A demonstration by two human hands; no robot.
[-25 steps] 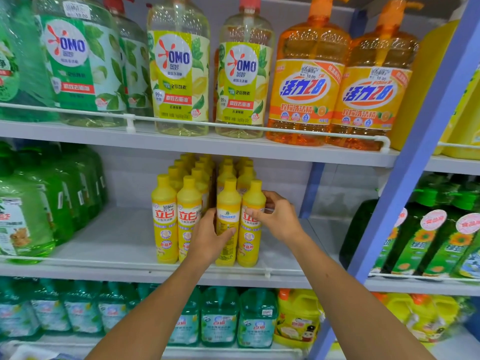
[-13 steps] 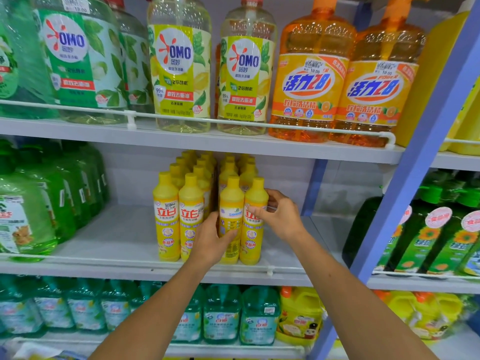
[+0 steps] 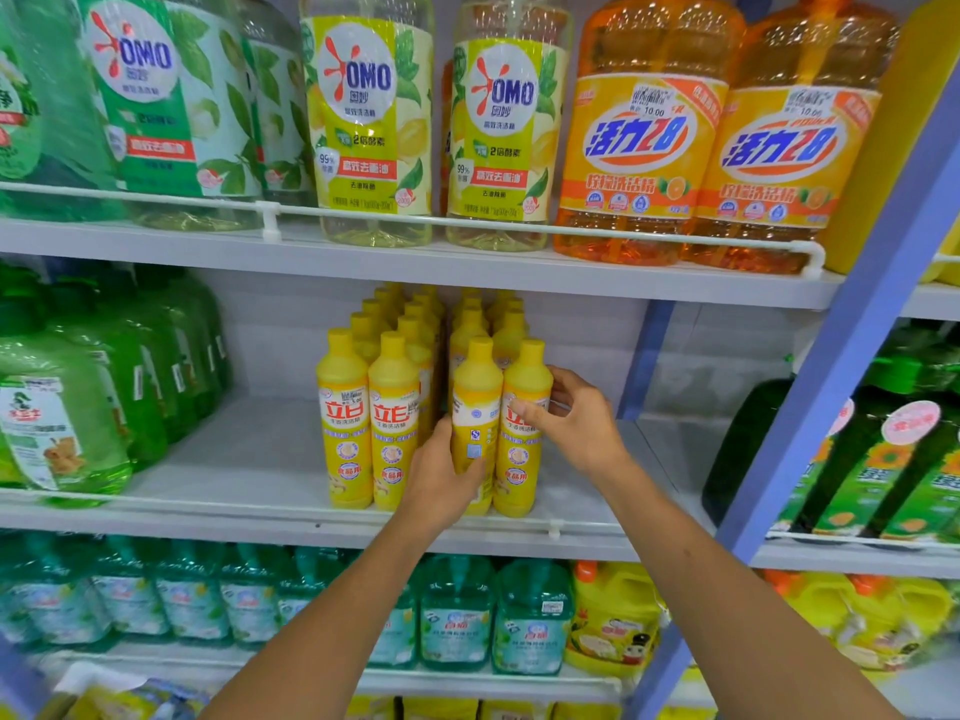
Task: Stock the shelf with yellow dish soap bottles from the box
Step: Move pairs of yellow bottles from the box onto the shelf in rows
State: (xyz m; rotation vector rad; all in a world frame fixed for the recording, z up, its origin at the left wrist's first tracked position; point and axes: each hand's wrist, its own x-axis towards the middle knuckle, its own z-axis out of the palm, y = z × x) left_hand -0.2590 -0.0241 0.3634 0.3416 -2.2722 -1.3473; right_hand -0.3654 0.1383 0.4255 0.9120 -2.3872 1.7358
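Several yellow dish soap bottles stand in rows on the middle shelf (image 3: pixel 249 459). Two front bottles (image 3: pixel 344 418) stand at the left of the group with labels facing out. My left hand (image 3: pixel 441 480) grips the third front bottle (image 3: pixel 475 397) low on its body; its back label faces me. My right hand (image 3: pixel 576 423) holds the fourth front bottle (image 3: pixel 524 376) at label height, thumb on the front and fingers behind. Both bottles stand upright on the shelf. The box is out of view.
Large green bottles (image 3: pixel 57 423) fill the shelf's left end and dark green ones (image 3: pixel 883 459) stand past the blue upright (image 3: pixel 852 324). Big OMO (image 3: pixel 374 122) and orange bottles (image 3: pixel 644 142) sit on the shelf above. Teal bottles (image 3: pixel 457 615) line the shelf below. A white rail (image 3: pixel 556 527) edges the shelf.
Both hands stay on the same two front bottles. The third bottle has turned a little, showing more of its back label. The camera has tilted slightly downward.
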